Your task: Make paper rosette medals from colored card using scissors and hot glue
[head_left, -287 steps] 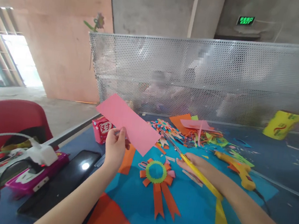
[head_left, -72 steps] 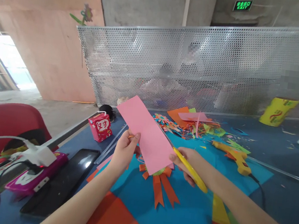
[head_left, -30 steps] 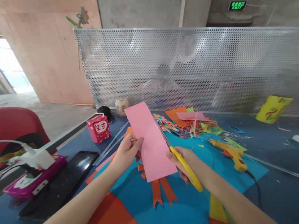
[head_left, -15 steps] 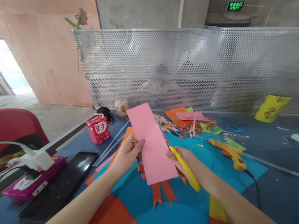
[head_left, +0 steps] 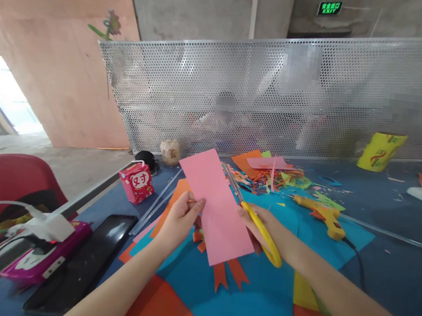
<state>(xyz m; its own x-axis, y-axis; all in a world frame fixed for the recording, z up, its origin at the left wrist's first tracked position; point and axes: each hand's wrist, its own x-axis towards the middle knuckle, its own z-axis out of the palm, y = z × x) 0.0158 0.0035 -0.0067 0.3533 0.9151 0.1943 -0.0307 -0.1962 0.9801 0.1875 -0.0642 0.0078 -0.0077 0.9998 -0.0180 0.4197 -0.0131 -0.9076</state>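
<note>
My left hand [head_left: 181, 217] pinches the left edge of a pink paper strip [head_left: 215, 207], thumb on top and fingers behind. Yellow-handled scissors [head_left: 261, 231] are in my right hand [head_left: 260, 223], whose fingers also reach the strip's right edge. The metal blades point up and left along that edge; I cannot tell whether they touch the paper. Below the strip, orange paper ribbon tails [head_left: 229, 275] lie on a large blue paper sheet [head_left: 242, 310]. The fingers of both hands are partly hidden behind the pink paper.
A yellow glue gun [head_left: 321, 212] with a black cord lies to the right. Paper scraps [head_left: 285, 178] are heaped behind. On the left are a red drink box [head_left: 136, 182], a black phone [head_left: 83, 260] and a purple power strip [head_left: 44, 260]. A perforated metal screen [head_left: 203, 95] borders the table; people are behind it.
The pink strip has tilted slightly, and more of the scissor blades shows beside its right edge. Both hands keep their hold. The whole view has shifted a little.
</note>
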